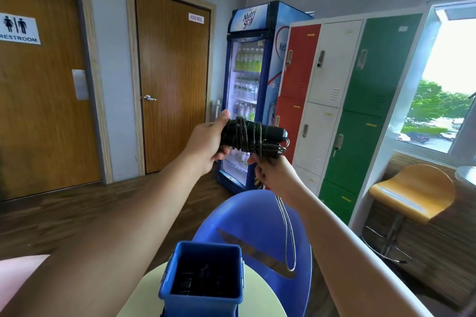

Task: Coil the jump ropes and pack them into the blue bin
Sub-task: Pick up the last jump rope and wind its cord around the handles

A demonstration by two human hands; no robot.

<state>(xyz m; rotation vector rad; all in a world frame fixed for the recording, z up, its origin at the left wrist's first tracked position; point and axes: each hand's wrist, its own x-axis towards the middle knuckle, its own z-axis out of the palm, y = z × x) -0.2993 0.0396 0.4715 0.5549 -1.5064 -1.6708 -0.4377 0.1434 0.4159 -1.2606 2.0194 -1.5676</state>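
Observation:
My left hand (pixel 207 143) grips the black handles of a jump rope (pixel 253 135), held level at chest height with several turns of cord wound around them. Just below and to the right, my right hand (pixel 270 172) pinches the cord, and a loose loop of it (pixel 289 239) hangs down from that hand. The blue bin (pixel 203 301) stands on a pale round table (pixel 144 291) beneath my arms. Dark coiled ropes (pixel 203 283) lie inside the bin.
A blue plastic chair (pixel 257 216) stands behind the table. A drinks fridge (pixel 255 90) and red, white and green lockers (pixel 342 100) line the right wall. An orange stool (pixel 412 190) sits by the window. Two wooden doors (pixel 172 80) are at the left.

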